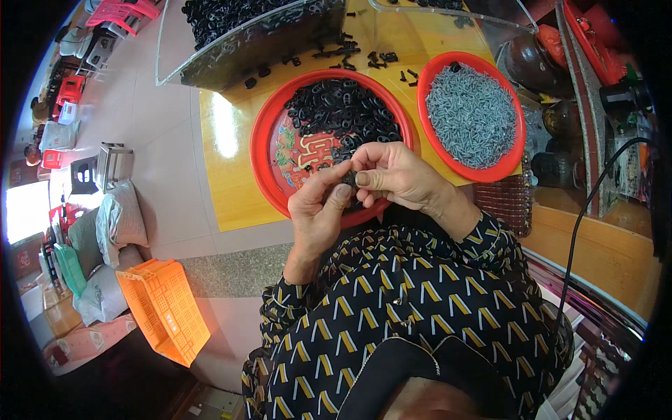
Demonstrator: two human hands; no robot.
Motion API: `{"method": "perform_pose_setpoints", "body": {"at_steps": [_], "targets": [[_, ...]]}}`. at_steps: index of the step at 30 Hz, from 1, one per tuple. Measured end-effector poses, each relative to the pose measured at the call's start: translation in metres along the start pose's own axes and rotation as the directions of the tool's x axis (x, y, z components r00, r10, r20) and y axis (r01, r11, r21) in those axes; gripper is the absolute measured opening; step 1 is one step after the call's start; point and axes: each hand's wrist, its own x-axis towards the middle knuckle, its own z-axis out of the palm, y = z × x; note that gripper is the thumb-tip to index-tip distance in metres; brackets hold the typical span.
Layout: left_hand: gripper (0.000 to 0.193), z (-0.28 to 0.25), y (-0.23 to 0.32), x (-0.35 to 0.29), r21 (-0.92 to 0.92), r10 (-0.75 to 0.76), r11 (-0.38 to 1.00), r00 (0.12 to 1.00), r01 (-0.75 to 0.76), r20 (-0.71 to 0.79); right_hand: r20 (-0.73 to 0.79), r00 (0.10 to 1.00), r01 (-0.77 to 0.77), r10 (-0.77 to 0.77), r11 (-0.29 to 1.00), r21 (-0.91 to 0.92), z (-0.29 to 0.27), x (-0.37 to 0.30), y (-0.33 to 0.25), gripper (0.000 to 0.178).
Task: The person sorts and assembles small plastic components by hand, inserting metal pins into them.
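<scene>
My left hand [320, 204] and my right hand [397, 175] meet over the near rim of a round red tray [260, 150]. Thumbs and fingertips of both are closed around a small black plastic part [351, 179], mostly hidden by the fingers. Under and beyond them, a heap of black plastic parts with holes [339, 108] covers the far and right side of this tray, whose printed bottom shows at the left. To the right stands a second red tray [521, 133], filled with silver screws [470, 115]; one black piece lies at its far edge.
A clear bin [245, 52] full of black parts stands at the far left of the yellow table [231, 189], another clear bin [448, 21] at the far right. Loose black pieces [378, 59] lie between. An orange crate [168, 308] is at lower left; a black cable [584, 217] hangs at right.
</scene>
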Motion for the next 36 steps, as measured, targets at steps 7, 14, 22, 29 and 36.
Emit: {"method": "perform_pose_setpoints", "body": {"at_steps": [7, 14, 22, 29, 36], "targets": [[0.032, -0.002, -0.003, -0.002, 0.049, 0.008, 0.999, 1.0, -0.009, 0.027, -0.066, 0.997, 0.013, -0.029, 0.974, -0.225, 0.003, 0.0, -0.004, 0.007], [0.029, -0.036, 0.002, -0.005, 0.153, 0.122, 0.984, 0.975, -0.095, -0.183, -0.111, 0.82, 0.532, -0.562, 0.819, -0.212, 0.003, 0.018, -0.096, 0.008], [0.025, -0.038, 0.001, -0.002, 0.218, 0.176, 0.968, 0.959, -0.128, -0.22, 0.07, 0.81, 0.199, -0.583, 0.16, -0.967, -0.001, 0.037, -0.057, 0.01], [0.02, -0.055, -0.003, 0.005, 0.515, 0.318, 0.83, 0.941, -0.216, -0.119, 0.282, 0.839, 0.146, -0.466, -0.307, -0.94, 0.003, 0.045, -0.026, 0.007], [0.02, -0.035, 0.005, 0.041, 0.71, 0.344, 0.627, 0.932, -0.321, 0.117, 0.268, 0.823, 0.13, -0.501, -0.293, -0.947, -0.003, 0.034, -0.029, 0.005]]}}
